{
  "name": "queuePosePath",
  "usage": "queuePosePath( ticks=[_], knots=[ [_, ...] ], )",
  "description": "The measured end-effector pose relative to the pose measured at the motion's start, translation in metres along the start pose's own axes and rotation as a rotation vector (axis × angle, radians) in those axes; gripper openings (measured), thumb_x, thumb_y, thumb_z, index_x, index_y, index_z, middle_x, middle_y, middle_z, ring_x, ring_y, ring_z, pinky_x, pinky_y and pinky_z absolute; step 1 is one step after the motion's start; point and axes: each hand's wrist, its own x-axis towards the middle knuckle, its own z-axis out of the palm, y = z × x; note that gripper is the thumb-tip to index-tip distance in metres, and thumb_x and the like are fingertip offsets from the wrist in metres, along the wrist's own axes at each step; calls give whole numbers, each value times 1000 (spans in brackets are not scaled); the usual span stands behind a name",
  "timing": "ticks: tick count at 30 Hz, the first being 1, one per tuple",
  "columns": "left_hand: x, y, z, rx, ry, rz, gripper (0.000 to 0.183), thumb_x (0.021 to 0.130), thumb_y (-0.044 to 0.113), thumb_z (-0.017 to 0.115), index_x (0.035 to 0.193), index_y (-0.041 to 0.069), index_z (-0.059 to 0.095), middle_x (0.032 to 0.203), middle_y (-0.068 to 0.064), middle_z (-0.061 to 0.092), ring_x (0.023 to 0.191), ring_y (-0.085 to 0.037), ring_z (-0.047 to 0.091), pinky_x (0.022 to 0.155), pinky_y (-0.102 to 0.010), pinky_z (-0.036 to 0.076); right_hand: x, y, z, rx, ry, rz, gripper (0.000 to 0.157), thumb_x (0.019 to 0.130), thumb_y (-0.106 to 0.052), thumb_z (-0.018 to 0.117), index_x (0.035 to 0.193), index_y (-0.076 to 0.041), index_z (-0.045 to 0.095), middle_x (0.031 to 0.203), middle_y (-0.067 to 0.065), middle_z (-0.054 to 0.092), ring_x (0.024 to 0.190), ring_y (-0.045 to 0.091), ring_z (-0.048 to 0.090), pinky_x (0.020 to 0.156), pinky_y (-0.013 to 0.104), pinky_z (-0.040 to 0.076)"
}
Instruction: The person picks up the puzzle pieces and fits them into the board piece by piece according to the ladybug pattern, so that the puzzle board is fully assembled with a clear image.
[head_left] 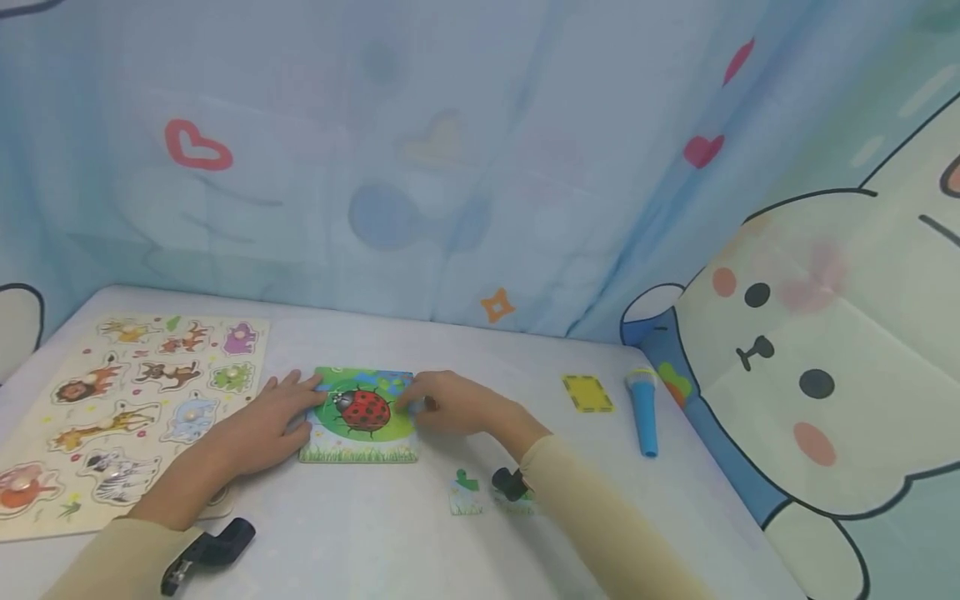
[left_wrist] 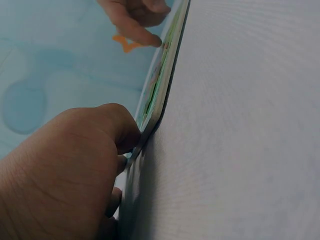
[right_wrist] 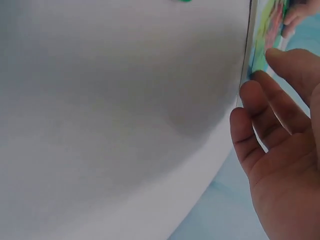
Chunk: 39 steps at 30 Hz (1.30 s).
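A square ladybug puzzle lies flat on the table between the two hands, its red ladybug showing in a green circle. My left hand steadies the puzzle's left side, fingers spread; in the left wrist view its thumb is right at the board's corner. At the upper right side, my right hand has its fingertips over the edge. The right wrist view shows that hand's fingers loosely bent beside the board's rim, with nothing visible between them and the thumb.
Two loose puzzle pieces, one with a green shape, lie near the right forearm, the other partly covered by the wrist camera. At left is a wooden animal peg board. A yellow square frame and a blue toy microphone lie at right.
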Motion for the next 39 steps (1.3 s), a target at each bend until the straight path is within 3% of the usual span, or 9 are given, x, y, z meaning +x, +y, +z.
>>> queuePosePath(
  ticks=[4, 12, 19, 26, 32, 39],
  knots=[
    [0, 0, 1, 0, -1, 0, 45, 92, 10, 53, 134, -3, 54, 149, -24, 38, 140, -50, 21, 114, -63, 14, -21, 5, -6, 40, 33, 21, 32, 93, -15, 63, 124, -20, 68, 117, -7, 62, 79, 10, 54, 69, 25, 49],
    [-1, 3, -3, 16, 0, -9, 45, 91, 10, 54, 134, -2, 55, 150, -24, 38, 140, -49, 21, 114, -62, 14, -65, 16, -8, 44, 88, 43, 33, 92, -18, 67, 125, -18, 66, 116, -3, 61, 83, 12, 53, 69, 25, 49],
    [-1, 1, -3, 35, -7, -19, 46, 91, 11, 55, 135, -2, 54, 150, -23, 38, 140, -48, 22, 114, -62, 14, -92, 10, 1, 82, 62, 101, 31, 92, -19, 65, 123, -21, 68, 114, -8, 61, 88, 14, 55, 72, 26, 50],
    [-1, 0, -1, 21, 9, -7, 45, 92, 12, 55, 135, -2, 55, 149, -23, 38, 140, -49, 22, 113, -63, 15, -104, 2, 15, 86, 11, 105, 30, 89, -25, 70, 118, -23, 70, 109, -14, 60, 94, 8, 57, 81, 25, 51],
    [0, -2, 1, 11, 21, -12, 47, 91, 12, 55, 135, -2, 54, 149, -23, 39, 140, -48, 22, 114, -62, 14, -111, -3, 21, 71, -51, 101, 43, 79, -36, 80, 120, -27, 67, 103, -18, 57, 88, 6, 54, 76, 21, 48],
    [1, 0, 1, 20, 23, -11, 46, 90, 10, 54, 135, -3, 55, 148, -24, 40, 140, -48, 23, 114, -62, 14, -111, -1, 28, 38, -40, 102, 45, 79, -34, 81, 120, -30, 64, 101, -20, 55, 89, 4, 52, 79, 22, 48]
  ],
)
